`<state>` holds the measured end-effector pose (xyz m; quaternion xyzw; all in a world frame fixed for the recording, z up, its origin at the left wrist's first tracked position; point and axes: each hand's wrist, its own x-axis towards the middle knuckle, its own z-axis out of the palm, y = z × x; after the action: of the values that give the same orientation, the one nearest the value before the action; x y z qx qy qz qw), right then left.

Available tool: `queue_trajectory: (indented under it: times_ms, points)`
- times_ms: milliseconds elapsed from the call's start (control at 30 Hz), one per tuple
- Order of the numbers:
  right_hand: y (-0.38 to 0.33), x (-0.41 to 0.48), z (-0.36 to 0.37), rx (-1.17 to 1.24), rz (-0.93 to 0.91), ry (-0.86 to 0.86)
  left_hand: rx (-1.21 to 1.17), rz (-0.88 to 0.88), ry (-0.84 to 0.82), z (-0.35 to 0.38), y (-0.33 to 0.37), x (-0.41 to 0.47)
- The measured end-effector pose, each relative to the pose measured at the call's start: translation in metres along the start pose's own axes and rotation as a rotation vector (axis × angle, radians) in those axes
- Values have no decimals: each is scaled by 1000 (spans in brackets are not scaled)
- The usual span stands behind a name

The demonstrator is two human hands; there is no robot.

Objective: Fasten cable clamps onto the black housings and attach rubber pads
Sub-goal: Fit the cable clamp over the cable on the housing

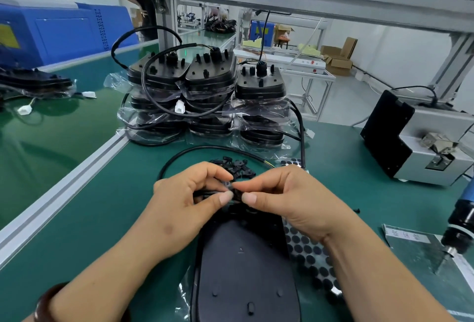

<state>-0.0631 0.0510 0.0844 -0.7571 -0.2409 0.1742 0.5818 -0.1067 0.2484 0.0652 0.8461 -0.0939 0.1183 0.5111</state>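
Two hands at centre frame: the left hand (189, 193) and right hand (287, 198) are held together above the far end of one black housing (246, 270), which is laid flat on the table (102, 219) at lower centre.

One cable clamp (234, 191), small and black, is pinched between the fingers (223, 197) of both hands, thumbs tip to tip. How it sits on the cable (179, 157) is hidden.

One loose pile of clamps (236, 165) is kept just beyond the hands. One sheet of rubber pads (307, 250) is placed beside the housing, partly under it. One electric screwdriver (461, 219) is seen at the right edge. Several stacks of bagged housings (205, 90) are stored at upper centre.

Step judged in hand: the clamp is being fitted round the cable and is not yet fastened. Next move: the clamp is to be lined up on the housing and held steady so the screwdriver can be fetched. The pads are judged to follow.
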Motion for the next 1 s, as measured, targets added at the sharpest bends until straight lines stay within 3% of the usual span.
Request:
queue_trajectory:
  times_ms: [1000]
  points:
    - [12,7,-7,-154,-126,-4,-61,63,-10,1,-3,-1]
